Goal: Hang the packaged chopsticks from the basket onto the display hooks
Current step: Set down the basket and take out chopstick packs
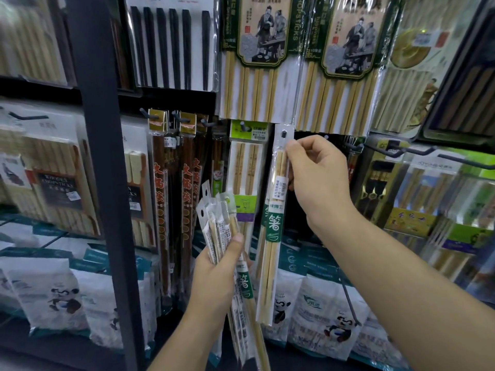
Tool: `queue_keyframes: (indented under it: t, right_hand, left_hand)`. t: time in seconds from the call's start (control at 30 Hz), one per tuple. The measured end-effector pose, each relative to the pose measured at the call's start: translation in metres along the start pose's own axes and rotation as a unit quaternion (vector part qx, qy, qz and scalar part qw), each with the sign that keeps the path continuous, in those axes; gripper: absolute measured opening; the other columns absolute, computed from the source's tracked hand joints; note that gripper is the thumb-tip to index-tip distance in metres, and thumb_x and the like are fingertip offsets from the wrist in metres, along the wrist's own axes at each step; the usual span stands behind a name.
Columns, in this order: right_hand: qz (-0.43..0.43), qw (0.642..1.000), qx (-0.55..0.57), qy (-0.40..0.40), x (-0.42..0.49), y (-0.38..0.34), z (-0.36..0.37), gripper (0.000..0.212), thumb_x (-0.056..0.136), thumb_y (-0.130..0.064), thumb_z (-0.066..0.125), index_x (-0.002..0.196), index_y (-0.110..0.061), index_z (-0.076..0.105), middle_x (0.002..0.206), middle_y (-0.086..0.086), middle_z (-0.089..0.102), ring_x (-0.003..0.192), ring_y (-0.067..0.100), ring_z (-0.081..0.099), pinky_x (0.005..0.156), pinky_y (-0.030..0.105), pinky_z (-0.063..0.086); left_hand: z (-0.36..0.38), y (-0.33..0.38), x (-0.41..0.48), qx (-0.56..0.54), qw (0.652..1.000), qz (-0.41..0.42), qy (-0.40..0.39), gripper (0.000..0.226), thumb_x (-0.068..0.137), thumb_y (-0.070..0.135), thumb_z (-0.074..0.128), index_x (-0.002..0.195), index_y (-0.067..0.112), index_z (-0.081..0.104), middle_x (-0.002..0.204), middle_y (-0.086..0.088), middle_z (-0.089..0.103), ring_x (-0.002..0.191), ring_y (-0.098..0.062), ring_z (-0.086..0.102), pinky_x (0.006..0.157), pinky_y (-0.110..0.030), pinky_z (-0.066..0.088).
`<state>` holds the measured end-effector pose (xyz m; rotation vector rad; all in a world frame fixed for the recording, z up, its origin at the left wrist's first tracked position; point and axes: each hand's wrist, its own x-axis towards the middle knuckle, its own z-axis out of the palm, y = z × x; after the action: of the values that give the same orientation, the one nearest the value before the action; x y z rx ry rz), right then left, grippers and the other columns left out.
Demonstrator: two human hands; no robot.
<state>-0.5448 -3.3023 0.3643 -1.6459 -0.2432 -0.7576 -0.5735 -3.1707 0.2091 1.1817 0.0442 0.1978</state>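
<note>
Over on the left you've got boxed wooden chopstick sets (53,188) on the shelf, then the dark upright post (101,156) of the rack. Just right of that, long dark red packs (160,196) hang from hooks. Your left hand (217,271) is down low and near you, fingers and thumb wrapped round a fanned bundle of packaged chopsticks (214,226), tabs pointing up. Behind the bundle there's a green-topped pack (247,162) on its own hook. Next one along is the single pack (276,223) with the green band, hanging upright, and the hole in its top tab sits right at a dark hook tip (284,134). I can't tell if it's fully on. Your right hand (318,178) pinches that pack's right edge up near the top, thumb and fingers curled onto it. Big green-framed packs (257,62) hang above, and panda bags (329,317) sit below on the right.
</note>
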Motion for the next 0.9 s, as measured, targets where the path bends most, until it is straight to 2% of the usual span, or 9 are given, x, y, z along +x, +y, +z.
queue_keyframes:
  t: [0.13, 0.23, 0.4, 0.47, 0.57, 0.63, 0.7, 0.8, 0.9]
  right_hand:
    - [-0.003, 1.0, -0.007, 0.018, 0.002, 0.001, 0.002, 0.025, 0.101, -0.019, 0.06, 0.08, -0.005, 0.064, 0.053, -0.012, 0.054, 0.049, 0.001, 0.048, 0.049, 0.014, 0.041]
    - [0.0, 0.999, -0.012, 0.03, 0.005, 0.002, 0.004, 0.025, 0.1, -0.02, 0.061, 0.08, -0.005, 0.064, 0.052, -0.014, 0.052, 0.049, 0.001, 0.046, 0.05, 0.012, 0.04]
    - [0.0, 0.999, -0.033, 0.028, 0.006, 0.008, 0.004, 0.027, 0.099, -0.023, 0.062, 0.077, -0.008, 0.062, 0.053, -0.015, 0.049, 0.051, 0.001, 0.044, 0.053, 0.012, 0.042]
    - [0.001, 0.998, -0.062, 0.03, 0.005, 0.012, 0.003, 0.027, 0.099, -0.027, 0.062, 0.079, -0.01, 0.064, 0.059, -0.011, 0.056, 0.056, 0.005, 0.051, 0.06, 0.018, 0.049]
    - [0.024, 0.995, -0.09, 0.023, 0.003, 0.017, 0.0, 0.026, 0.1, -0.031, 0.061, 0.084, -0.012, 0.068, 0.08, 0.006, 0.071, 0.076, 0.025, 0.067, 0.075, 0.038, 0.057]
    - [0.044, 0.995, -0.087, 0.029, -0.001, 0.022, -0.002, 0.026, 0.1, -0.033, 0.061, 0.086, -0.012, 0.068, 0.085, 0.011, 0.071, 0.076, 0.026, 0.066, 0.077, 0.041, 0.056]
    - [0.051, 0.995, -0.078, 0.032, -0.01, 0.026, -0.004, 0.024, 0.099, -0.033, 0.063, 0.085, -0.014, 0.066, 0.08, 0.007, 0.068, 0.068, 0.016, 0.059, 0.068, 0.037, 0.053]
    - [0.036, 0.996, -0.083, -0.01, -0.031, 0.034, -0.003, 0.018, 0.096, -0.03, 0.067, 0.081, -0.02, 0.065, 0.065, -0.011, 0.06, 0.058, 0.001, 0.051, 0.055, 0.017, 0.044]
    - [0.044, 0.983, -0.128, -0.126, -0.051, 0.041, 0.005, 0.011, 0.092, -0.032, 0.072, 0.083, -0.025, 0.07, 0.072, -0.01, 0.066, 0.063, -0.003, 0.057, 0.057, 0.011, 0.045]
  left_hand:
    - [-0.001, 0.003, 0.0, -0.001, 1.0, 0.011, -0.011, 0.039, 0.073, 0.06, 0.071, 0.103, 0.037, 0.079, 0.104, 0.01, 0.08, 0.096, -0.006, 0.074, 0.085, -0.031, 0.048]
    - [-0.002, 0.001, 0.001, 0.0, 1.0, 0.014, -0.006, 0.052, 0.07, 0.063, 0.072, 0.103, 0.022, 0.079, 0.101, 0.002, 0.08, 0.097, -0.015, 0.075, 0.086, -0.036, 0.05]
    - [-0.004, 0.002, 0.001, 0.008, 1.0, 0.017, -0.006, 0.048, 0.074, 0.057, 0.071, 0.102, 0.018, 0.078, 0.094, -0.004, 0.08, 0.091, -0.018, 0.076, 0.08, -0.032, 0.051]
    - [-0.004, 0.001, 0.002, 0.011, 1.0, 0.019, -0.008, 0.038, 0.079, 0.052, 0.072, 0.094, 0.018, 0.078, 0.09, -0.006, 0.079, 0.086, -0.017, 0.076, 0.073, -0.027, 0.052]
    - [-0.006, 0.0, 0.004, 0.019, 0.999, 0.025, -0.017, 0.021, 0.094, 0.034, 0.07, 0.076, 0.025, 0.077, 0.079, -0.007, 0.076, 0.074, -0.018, 0.073, 0.059, -0.018, 0.055]
    - [-0.008, -0.001, 0.004, 0.022, 0.999, 0.02, -0.023, 0.023, 0.098, 0.029, 0.068, 0.077, 0.029, 0.077, 0.078, -0.003, 0.076, 0.072, -0.016, 0.074, 0.056, -0.017, 0.055]
    - [-0.008, 0.001, 0.003, 0.018, 0.999, 0.015, -0.027, 0.022, 0.099, 0.025, 0.067, 0.08, 0.028, 0.078, 0.08, -0.002, 0.077, 0.071, -0.016, 0.075, 0.056, -0.019, 0.056]
    - [-0.007, 0.003, 0.001, 0.021, 0.999, 0.022, -0.033, 0.017, 0.098, 0.026, 0.069, 0.084, 0.022, 0.079, 0.087, -0.004, 0.079, 0.079, -0.018, 0.076, 0.065, -0.029, 0.059]
    - [-0.006, 0.005, 0.0, 0.033, 0.996, 0.056, -0.061, 0.014, 0.095, 0.032, 0.072, 0.102, 0.023, 0.079, 0.104, -0.002, 0.08, 0.1, -0.018, 0.075, 0.09, -0.04, 0.056]
